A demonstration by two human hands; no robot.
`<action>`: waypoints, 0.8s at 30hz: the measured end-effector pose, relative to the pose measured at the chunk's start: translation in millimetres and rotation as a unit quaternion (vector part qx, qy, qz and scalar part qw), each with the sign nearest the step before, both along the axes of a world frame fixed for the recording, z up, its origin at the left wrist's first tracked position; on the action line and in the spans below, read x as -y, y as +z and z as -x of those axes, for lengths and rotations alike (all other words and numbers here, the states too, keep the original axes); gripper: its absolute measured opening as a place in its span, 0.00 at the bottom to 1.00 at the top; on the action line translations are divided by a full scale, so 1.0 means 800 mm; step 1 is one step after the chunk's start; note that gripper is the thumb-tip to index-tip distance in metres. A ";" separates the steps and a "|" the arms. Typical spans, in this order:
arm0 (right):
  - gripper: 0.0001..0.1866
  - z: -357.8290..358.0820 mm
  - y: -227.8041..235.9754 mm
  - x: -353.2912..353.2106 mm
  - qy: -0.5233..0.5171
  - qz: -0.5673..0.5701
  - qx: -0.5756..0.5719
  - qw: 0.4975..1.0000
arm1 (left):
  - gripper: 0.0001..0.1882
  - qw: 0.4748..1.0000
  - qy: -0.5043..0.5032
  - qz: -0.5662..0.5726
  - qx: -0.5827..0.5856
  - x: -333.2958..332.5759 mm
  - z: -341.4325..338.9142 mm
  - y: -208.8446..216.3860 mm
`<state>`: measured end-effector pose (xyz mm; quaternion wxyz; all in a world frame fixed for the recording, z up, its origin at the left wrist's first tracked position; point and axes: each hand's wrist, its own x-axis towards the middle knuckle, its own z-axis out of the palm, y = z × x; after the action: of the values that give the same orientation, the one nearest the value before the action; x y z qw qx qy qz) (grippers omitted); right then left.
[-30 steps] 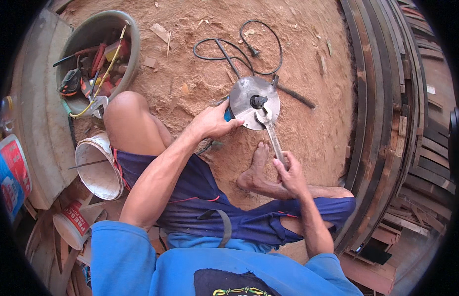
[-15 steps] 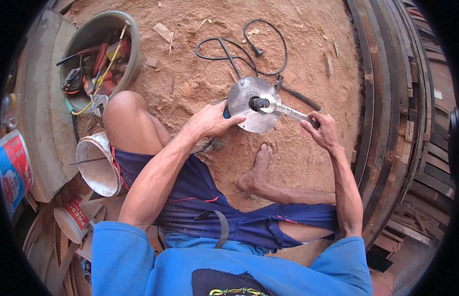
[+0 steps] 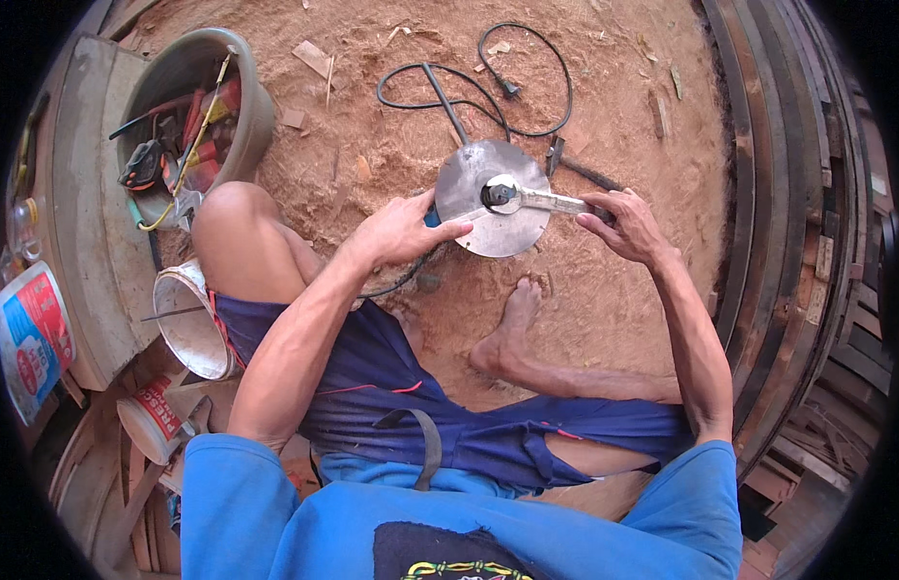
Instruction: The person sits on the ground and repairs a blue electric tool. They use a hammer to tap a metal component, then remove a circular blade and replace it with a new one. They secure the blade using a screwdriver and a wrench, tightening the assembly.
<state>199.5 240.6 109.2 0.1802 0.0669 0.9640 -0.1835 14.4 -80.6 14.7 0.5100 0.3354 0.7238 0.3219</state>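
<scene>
A round, flat metal disc (image 3: 490, 235) faces up in front of me, part of a corded power tool whose blue body (image 3: 432, 217) shows at the disc's left edge. My left hand (image 3: 399, 230) is closed round that body, its thumb lying over the disc. At the disc's centre, a wrench (image 3: 550, 201) sits on the dark nut (image 3: 499, 193). The wrench's handle points right, and my right hand (image 3: 625, 226) grips its far end. Most of the tool beneath the disc is hidden.
A black cord with a plug (image 3: 508, 88) loops beyond the disc. A hammer (image 3: 580, 169) lies behind the wrench. At left stand a grey tub (image 3: 261, 116) of tools and a tipped white bucket (image 3: 193, 329). Stacked planks (image 3: 758, 193) line the right. Sawdust and wood scraps cover the ground.
The wrench's handle has swung slightly away from me, from slanting toward me to nearly level, with my right hand on it. My left hand stays on the tool. The whole view has shifted a little.
</scene>
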 end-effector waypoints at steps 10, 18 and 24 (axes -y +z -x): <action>0.23 -0.046 0.031 0.038 -0.135 0.233 0.163 0.949 | 0.50 0.994 0.053 0.010 0.093 -0.001 0.012 -0.012; 0.18 -0.069 0.004 0.038 -0.305 0.490 0.209 0.789 | 0.57 0.984 -0.092 -0.130 -0.078 0.017 0.017 -0.027; 0.17 -0.083 -0.010 0.044 -0.324 0.506 0.217 0.769 | 0.51 0.991 -0.060 -0.090 -0.076 0.019 0.001 -0.026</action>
<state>265.7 205.6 101.4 0.3223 0.3128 0.5878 -0.6729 14.0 -95.8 -6.0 0.4394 0.4459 0.7075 0.3280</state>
